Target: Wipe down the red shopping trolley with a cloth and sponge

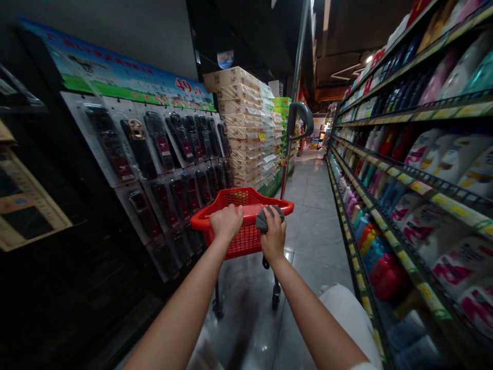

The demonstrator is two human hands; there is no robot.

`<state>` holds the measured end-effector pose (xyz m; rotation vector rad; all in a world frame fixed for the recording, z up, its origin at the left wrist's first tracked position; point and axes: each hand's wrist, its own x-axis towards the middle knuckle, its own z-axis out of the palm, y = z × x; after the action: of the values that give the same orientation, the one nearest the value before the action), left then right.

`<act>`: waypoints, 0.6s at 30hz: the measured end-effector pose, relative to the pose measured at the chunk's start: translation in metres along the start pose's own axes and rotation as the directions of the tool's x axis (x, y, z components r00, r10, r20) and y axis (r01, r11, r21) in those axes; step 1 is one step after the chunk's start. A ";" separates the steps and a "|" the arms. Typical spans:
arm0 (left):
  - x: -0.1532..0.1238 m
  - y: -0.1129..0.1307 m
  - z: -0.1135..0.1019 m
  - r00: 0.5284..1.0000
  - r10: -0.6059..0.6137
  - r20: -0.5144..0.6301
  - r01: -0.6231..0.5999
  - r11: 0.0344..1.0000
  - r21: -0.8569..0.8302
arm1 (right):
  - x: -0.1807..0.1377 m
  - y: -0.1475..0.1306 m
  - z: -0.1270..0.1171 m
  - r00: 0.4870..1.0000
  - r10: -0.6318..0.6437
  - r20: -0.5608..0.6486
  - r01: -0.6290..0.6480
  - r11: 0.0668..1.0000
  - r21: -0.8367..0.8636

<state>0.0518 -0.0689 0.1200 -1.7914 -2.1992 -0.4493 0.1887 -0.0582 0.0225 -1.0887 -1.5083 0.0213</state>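
A red plastic basket cart point(246, 198) on small wheels stands in a shop aisle right in front of me. My left hand point(226, 221) is closed over the near rim of the basket. My right hand point(273, 232) grips the same rim further right, with a grey cloth point(263, 219) bunched under its fingers. A dark upright handle point(299, 119) rises from the far side of the cart.
Left: a display wall of hanging packaged items point(162, 154), then stacked cartons point(239, 123). Right: long shelves point(404, 174) of bottles and refill pouches. The grey tiled floor point(316, 226) runs ahead down the aisle.
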 end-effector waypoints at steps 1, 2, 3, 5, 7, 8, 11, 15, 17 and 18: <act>0.001 -0.004 -0.002 0.999 0.035 0.037 -0.035 0.999 -0.010 | 0.000 -0.002 -0.001 0.999 -0.028 0.026 0.028 1.000 -0.001; 0.002 -0.010 -0.005 0.993 0.093 0.078 -0.091 0.995 -0.031 | 0.001 -0.001 -0.003 0.998 -0.048 0.043 0.048 0.999 0.003; 0.004 -0.019 -0.008 0.981 0.157 0.116 -0.151 0.987 -0.059 | 0.004 0.004 -0.007 0.997 -0.061 0.053 0.060 0.998 0.008; 0.008 -0.043 -0.013 0.945 0.291 0.147 -0.273 0.953 -0.131 | 0.011 0.017 -0.016 0.998 -0.051 0.040 0.051 0.999 0.013; 0.011 -0.067 -0.016 0.964 0.229 0.134 -0.214 0.970 -0.115 | 0.017 0.028 -0.021 0.999 0.014 -0.035 -0.013 1.000 0.011; 0.012 -0.076 -0.016 0.968 0.210 0.134 -0.193 0.973 -0.129 | 0.018 0.030 -0.020 0.994 0.058 -0.089 -0.057 0.998 0.015; 0.011 -0.088 -0.009 0.971 0.173 0.163 -0.149 0.977 -0.150 | 0.007 0.015 -0.002 0.971 0.140 -0.192 -0.131 0.990 0.058; 0.006 -0.076 0.000 0.977 0.164 0.135 -0.148 0.982 -0.115 | -0.024 -0.034 0.035 0.994 0.061 -0.089 -0.055 0.996 0.072; 0.004 -0.072 0.000 0.979 0.163 0.123 -0.149 0.982 -0.116 | -0.035 -0.052 0.045 1.000 -0.011 -0.007 0.011 0.998 0.056; 0.004 -0.071 0.000 0.980 0.161 0.118 -0.147 0.983 -0.114 | -0.037 -0.055 0.047 0.999 -0.042 0.017 0.041 0.998 0.053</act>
<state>-0.0185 -0.0790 0.1168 -2.0816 -2.1320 -0.4353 0.1129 -0.0863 0.0122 -1.0177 -1.5382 0.0416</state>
